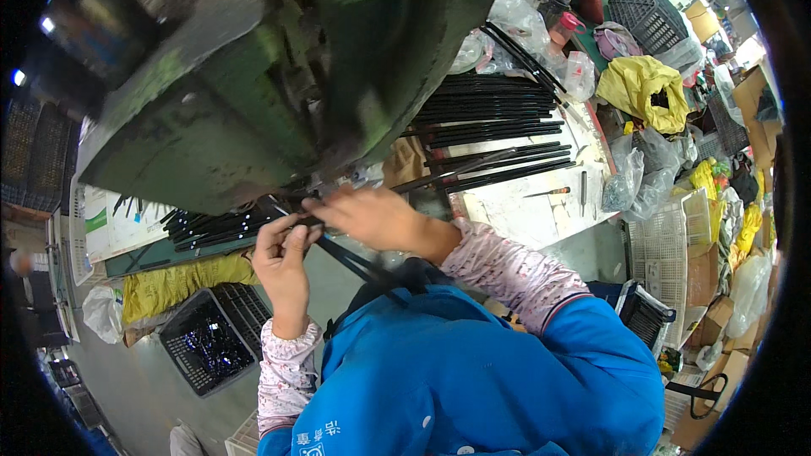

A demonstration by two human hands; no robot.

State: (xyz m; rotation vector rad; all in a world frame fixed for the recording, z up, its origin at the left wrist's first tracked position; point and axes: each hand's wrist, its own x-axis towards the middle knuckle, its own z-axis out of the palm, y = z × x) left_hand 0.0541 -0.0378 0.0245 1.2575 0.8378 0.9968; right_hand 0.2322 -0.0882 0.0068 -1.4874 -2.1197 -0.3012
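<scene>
My left hand (pixel 283 262) and my right hand (pixel 372 215) meet under a big green machine (pixel 253 93). Both pinch long thin black rods (pixel 355 260) that slant down toward my blue jacket. The left hand grips the rods near their upper end, thumb on top. The right hand lies flat over the rods with its fingers reaching left to the machine's lower edge. A pile of similar black rods (pixel 211 228) lies just left of my hands, and a larger stack of black rods (pixel 498 127) covers the white bench to the right.
A black crate (pixel 211 338) of small dark parts stands on the floor lower left, beside a yellow sack (pixel 177 283). The white bench (pixel 532 211) holds a screwdriver. Plastic bags, a yellow bag (pixel 646 89), crates and cartons crowd the right side.
</scene>
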